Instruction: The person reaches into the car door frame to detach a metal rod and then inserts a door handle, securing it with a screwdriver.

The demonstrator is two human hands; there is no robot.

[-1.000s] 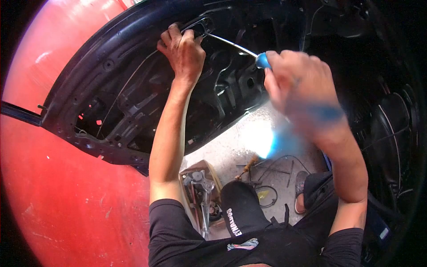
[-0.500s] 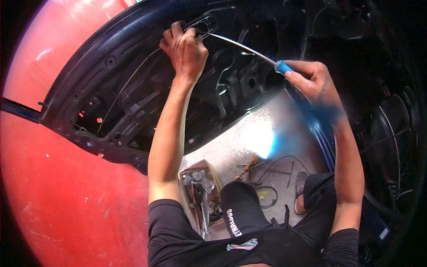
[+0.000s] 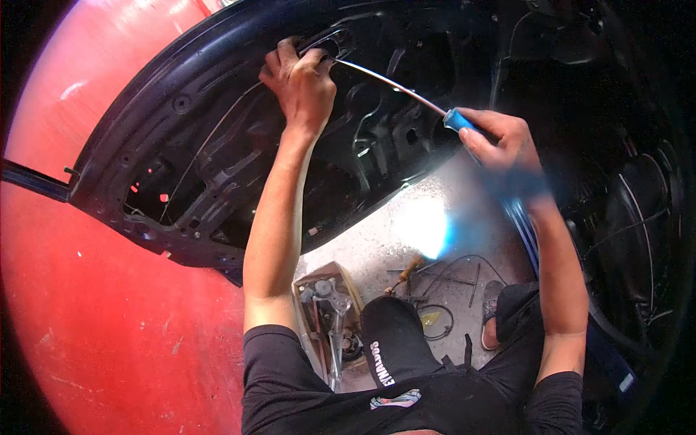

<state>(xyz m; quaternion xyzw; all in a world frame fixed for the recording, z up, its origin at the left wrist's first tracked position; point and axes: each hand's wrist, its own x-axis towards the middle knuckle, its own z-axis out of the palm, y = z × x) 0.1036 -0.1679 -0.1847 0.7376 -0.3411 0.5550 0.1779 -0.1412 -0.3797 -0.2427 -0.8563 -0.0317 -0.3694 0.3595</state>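
My right hand (image 3: 502, 141) is closed around the blue handle of a long, slightly bent metal rod (image 3: 391, 83). From the handle the rod runs up and left to a slot (image 3: 332, 48) in the black inner shell of a car door (image 3: 239, 145). Its far end is hidden at the slot, beside my left hand. My left hand (image 3: 297, 78) presses against the shell at the slot's left end, with its fingers bent. What those fingers grip is hidden. A thin cable (image 3: 210, 138) hangs down across the shell from near my left hand.
Red painted bodywork (image 3: 109, 312) fills the left side. On the floor stand a cardboard box (image 3: 297, 312) of metal parts and a wooden-handled tool (image 3: 410, 270) among thin rods and a cable. A dark car interior with loose wires (image 3: 638, 210) lies to the right.
My right hand has come down slightly with the blue handle, so the rod slopes more steeply. My left hand stays at the slot, shifted only a little.
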